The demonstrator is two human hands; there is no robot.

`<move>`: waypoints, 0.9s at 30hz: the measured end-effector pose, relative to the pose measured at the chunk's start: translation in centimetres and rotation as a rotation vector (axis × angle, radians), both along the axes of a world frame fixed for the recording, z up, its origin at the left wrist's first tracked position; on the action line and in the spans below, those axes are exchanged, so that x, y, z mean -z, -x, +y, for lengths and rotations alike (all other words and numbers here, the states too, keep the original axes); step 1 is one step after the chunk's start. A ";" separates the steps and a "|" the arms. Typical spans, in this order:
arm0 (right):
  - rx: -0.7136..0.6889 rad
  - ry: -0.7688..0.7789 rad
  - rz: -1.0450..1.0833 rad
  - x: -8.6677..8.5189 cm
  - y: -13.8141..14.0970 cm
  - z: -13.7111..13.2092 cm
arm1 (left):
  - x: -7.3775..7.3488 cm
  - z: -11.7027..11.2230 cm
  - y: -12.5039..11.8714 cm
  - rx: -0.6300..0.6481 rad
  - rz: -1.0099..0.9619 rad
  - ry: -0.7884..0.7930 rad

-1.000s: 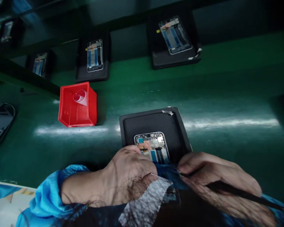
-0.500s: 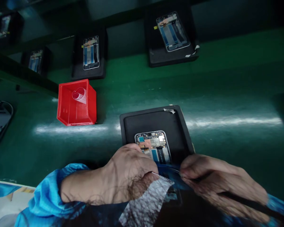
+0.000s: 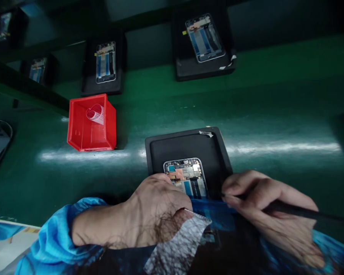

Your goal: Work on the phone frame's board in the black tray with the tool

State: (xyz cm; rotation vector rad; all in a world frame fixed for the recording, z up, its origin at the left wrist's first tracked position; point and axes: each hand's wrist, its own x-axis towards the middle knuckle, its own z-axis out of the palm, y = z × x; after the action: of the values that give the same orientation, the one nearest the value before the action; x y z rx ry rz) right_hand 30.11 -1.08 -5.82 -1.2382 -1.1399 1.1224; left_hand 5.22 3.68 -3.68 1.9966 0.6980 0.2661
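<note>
- Bottom of frame: the left hand [image 3: 154, 208] curls closed on the near end of the phone [image 3: 186, 177]. The right hand [image 3: 263, 206] pinches a thin black tool [image 3: 298, 212], its tip at the phone's lower right edge.
- Centre: the phone lies in a black tray [image 3: 189, 147] on the worktop [image 3: 275, 114], boards bare and uncovered. The work looks midway.
- Upper frame: a red bin [image 3: 91, 124] and more trayed phones [image 3: 205, 38].
</note>
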 end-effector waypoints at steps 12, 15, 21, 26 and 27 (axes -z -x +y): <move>0.032 0.125 0.067 -0.2 -0.2 0.5 | 0.1 0.0 0.4 0.101 0.126 -0.098; 0.015 0.108 0.051 -0.2 -0.5 0.4 | 0.0 0.1 0.4 0.082 0.111 -0.110; -0.203 -0.141 -0.182 -1.3 -1.1 0.4 | -0.4 0.2 0.2 0.039 0.055 -0.054; -0.318 -0.224 -0.213 -1.5 -0.9 0.1 | -0.5 0.2 0.2 0.044 0.055 -0.062; -0.328 -0.210 -0.223 -1.3 -0.8 -0.1 | -0.5 0.2 0.2 0.044 0.051 -0.071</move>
State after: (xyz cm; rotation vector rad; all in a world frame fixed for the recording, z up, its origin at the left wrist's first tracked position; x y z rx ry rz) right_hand 30.96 -1.20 -4.52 -1.0539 -1.6315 1.0858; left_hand 5.03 3.91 -3.21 2.0906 0.6846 0.2170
